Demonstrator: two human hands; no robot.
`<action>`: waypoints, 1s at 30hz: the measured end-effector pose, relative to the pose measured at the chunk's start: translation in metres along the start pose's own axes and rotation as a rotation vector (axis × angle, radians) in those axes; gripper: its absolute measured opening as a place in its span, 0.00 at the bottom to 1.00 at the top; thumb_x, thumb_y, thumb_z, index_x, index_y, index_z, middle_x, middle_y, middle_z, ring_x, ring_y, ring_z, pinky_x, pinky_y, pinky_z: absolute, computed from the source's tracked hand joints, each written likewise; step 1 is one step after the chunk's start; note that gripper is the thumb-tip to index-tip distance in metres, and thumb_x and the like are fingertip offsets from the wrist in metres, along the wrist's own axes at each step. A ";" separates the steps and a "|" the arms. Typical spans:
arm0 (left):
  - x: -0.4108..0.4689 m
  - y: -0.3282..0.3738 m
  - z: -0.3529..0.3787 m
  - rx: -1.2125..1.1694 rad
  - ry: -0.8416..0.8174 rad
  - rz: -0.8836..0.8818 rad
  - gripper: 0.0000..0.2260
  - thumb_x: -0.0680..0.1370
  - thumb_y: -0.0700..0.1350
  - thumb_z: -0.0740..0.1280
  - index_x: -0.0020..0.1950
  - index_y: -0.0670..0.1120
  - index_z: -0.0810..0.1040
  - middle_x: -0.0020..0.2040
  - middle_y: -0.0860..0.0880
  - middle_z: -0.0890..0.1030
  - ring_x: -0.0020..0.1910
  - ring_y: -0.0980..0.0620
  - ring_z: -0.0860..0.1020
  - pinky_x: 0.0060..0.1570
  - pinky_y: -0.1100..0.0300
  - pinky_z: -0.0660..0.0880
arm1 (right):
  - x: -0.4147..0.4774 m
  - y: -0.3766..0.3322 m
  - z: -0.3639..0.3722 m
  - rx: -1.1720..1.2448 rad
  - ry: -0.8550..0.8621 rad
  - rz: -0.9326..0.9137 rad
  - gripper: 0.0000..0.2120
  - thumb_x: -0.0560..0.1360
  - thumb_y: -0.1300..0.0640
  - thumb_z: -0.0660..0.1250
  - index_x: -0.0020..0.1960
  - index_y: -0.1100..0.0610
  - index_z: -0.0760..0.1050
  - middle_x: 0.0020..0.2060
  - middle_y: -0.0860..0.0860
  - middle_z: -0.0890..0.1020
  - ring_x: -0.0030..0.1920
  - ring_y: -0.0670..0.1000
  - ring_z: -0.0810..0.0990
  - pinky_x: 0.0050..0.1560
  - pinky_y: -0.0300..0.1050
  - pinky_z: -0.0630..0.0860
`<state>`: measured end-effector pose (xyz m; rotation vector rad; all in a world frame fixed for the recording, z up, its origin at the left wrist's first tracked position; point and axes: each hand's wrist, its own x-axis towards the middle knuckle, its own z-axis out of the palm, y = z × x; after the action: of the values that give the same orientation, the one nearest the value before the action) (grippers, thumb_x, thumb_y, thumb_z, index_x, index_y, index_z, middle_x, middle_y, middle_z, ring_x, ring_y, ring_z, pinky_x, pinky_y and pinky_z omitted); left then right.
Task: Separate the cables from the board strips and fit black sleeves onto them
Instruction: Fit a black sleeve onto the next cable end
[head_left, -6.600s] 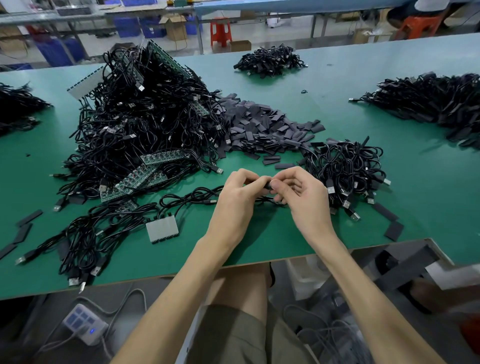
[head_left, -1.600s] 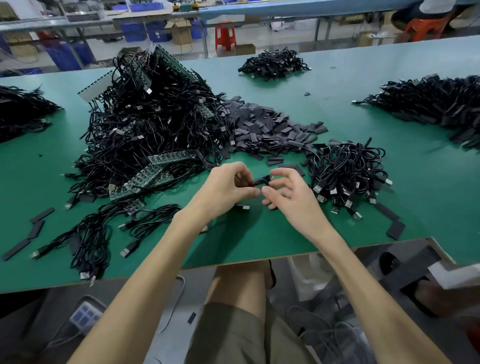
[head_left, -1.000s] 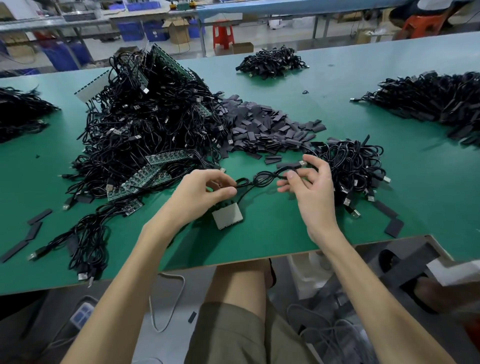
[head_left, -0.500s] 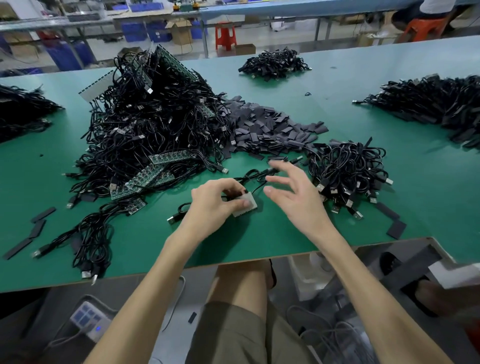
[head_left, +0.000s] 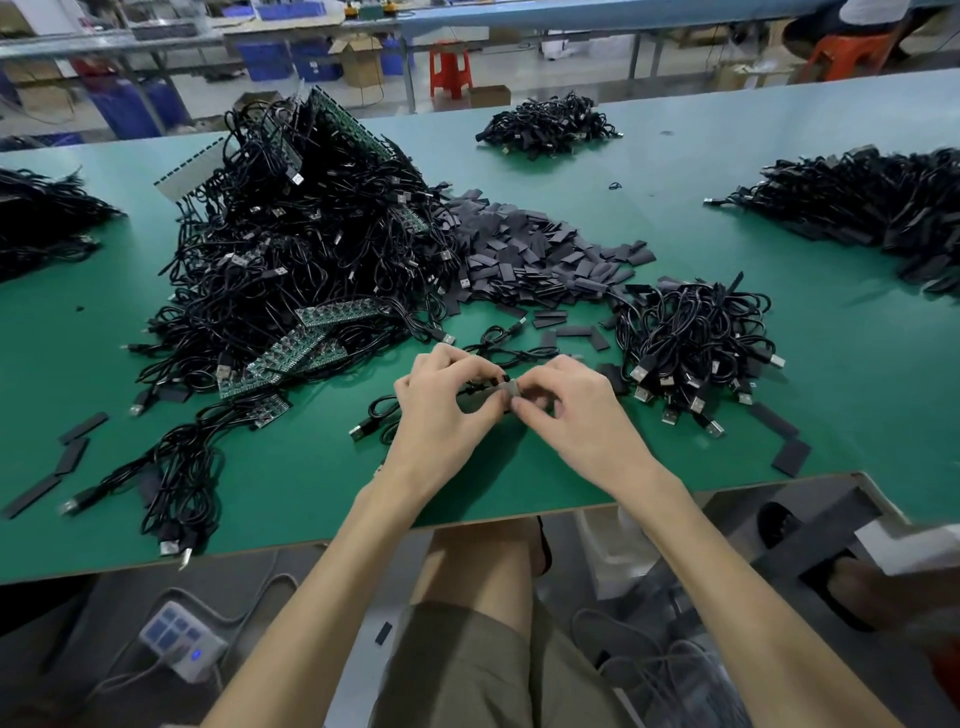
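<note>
My right hand (head_left: 576, 410), spread open a moment ago, now pinches the grey board (head_left: 506, 391) together with my left hand (head_left: 441, 410), mid-frame above the table (head_left: 311, 483). A cable (head_left: 363, 429) lies just left.

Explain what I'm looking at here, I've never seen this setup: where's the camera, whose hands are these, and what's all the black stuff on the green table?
There is no machine: a person works with bare hands, and the single picture comes from a camera worn on the head, looking down. The left hand and right hand both pinch a small grey piece of board between fingertips; that is the only grip. A thin black cable lies beside the left hand. On the green table lie a big heap of black cables tangled with green board strips, a pile of flat black sleeves, and a smaller bundle of black cables with metal plugs.
</note>
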<state>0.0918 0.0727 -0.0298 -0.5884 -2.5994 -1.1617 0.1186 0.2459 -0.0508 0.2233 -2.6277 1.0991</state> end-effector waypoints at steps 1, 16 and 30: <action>0.000 0.001 0.001 0.002 -0.003 -0.007 0.05 0.77 0.46 0.74 0.51 0.53 0.83 0.51 0.54 0.78 0.58 0.52 0.73 0.60 0.50 0.63 | 0.000 -0.001 0.000 -0.016 0.003 -0.004 0.03 0.78 0.57 0.73 0.51 0.55 0.82 0.43 0.50 0.79 0.42 0.48 0.78 0.45 0.44 0.75; -0.003 -0.003 0.012 0.001 -0.049 -0.037 0.03 0.77 0.45 0.71 0.48 0.53 0.80 0.47 0.62 0.79 0.55 0.62 0.70 0.49 0.59 0.55 | 0.003 0.005 -0.007 0.305 -0.040 0.130 0.07 0.76 0.62 0.75 0.48 0.56 0.77 0.36 0.47 0.82 0.34 0.40 0.76 0.39 0.34 0.74; -0.004 -0.002 0.013 0.029 -0.060 -0.061 0.01 0.79 0.48 0.70 0.49 0.53 0.79 0.48 0.57 0.81 0.54 0.58 0.72 0.49 0.56 0.55 | 0.003 0.005 -0.005 0.254 -0.022 0.118 0.09 0.77 0.60 0.75 0.46 0.51 0.75 0.38 0.47 0.82 0.35 0.40 0.76 0.39 0.34 0.75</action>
<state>0.0941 0.0800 -0.0414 -0.5499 -2.6970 -1.1398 0.1160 0.2531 -0.0495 0.1338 -2.5425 1.4790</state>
